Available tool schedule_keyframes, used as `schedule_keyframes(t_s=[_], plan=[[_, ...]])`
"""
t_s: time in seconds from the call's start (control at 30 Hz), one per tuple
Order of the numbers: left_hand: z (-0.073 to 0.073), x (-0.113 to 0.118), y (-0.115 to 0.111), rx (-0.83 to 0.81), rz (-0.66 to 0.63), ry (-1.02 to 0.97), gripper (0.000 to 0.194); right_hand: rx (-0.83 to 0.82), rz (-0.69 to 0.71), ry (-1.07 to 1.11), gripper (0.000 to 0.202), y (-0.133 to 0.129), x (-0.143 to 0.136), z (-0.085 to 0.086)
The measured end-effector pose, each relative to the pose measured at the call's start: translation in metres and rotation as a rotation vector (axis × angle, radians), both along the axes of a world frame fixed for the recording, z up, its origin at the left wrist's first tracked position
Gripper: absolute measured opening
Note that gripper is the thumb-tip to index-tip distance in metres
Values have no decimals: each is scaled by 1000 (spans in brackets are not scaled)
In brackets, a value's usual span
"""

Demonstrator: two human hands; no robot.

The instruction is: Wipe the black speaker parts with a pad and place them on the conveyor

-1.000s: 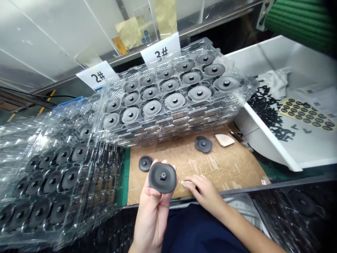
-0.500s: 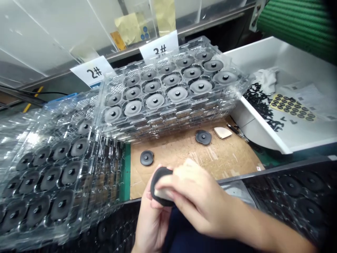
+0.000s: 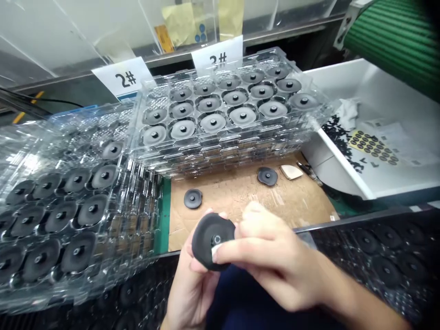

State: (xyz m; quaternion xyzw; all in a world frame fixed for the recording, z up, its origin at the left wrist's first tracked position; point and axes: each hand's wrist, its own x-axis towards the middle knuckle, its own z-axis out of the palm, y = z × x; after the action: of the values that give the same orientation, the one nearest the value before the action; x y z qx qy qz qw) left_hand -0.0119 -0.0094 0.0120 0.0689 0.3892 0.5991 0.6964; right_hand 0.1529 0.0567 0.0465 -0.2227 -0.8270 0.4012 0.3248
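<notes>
Hands [image 3: 275, 256] on a dark disc [image 3: 204, 236], clear trays [image 3: 220, 143] behind, white bin [image 3: 343, 162]

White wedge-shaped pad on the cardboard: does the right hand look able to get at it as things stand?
Probably yes: bare cardboard lies between the right hand and the white wedge-shaped pad, though that hand is busy at the black disc in the left hand.

The hands [image 3: 282, 261] partly hide the black disc [image 3: 205, 234] (forearms [image 3: 359, 291] cropped below).
</notes>
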Motion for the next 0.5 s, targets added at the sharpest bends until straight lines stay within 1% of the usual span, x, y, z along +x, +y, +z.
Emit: schedule_keyframes(t_s=[0.03,0.07,0.1,0.17,0.23,0.27,0.3,0.33,0.37,0.4,0.43,0.5], plan=[[-1,-1,-1,4,25,-3,49,-7,41,-18,25,2,-2,-6],[-3,-2,-2,2,49,-8,46,-51,49,-49,23,4,-2,-15],[-5,-4,-3,-9,66,-16,45,-116,28,-87,21,5,-1,-28],[-6,-9,-5,-39,73,-34,47,-227,-63,-161,20,7,4,-62],[-6,-13,-7,-62,70,-29,54,-258,-159,-206,20,6,8,-98],[-5,-13,-7,-69,67,-22,57,-260,-195,-225,20,6,9,-111],[-4,-14,-7,-79,61,-18,61,-260,-218,-238,20,5,10,-120],[-4,-13,-7,-93,49,-17,63,-263,-239,-247,20,5,9,-122],[-3,-12,-6,-104,32,-20,64,-268,-262,-249,20,5,9,-117],[-3,-11,-6,-107,14,-24,65,-272,-291,-243,20,5,7,-106],[-3,-10,-5,-101,3,-29,65,-269,-324,-221,20,5,6,-90],[-5,-8,-4,-68,5,-32,61,-230,-368,-143,20,4,0,-50]])
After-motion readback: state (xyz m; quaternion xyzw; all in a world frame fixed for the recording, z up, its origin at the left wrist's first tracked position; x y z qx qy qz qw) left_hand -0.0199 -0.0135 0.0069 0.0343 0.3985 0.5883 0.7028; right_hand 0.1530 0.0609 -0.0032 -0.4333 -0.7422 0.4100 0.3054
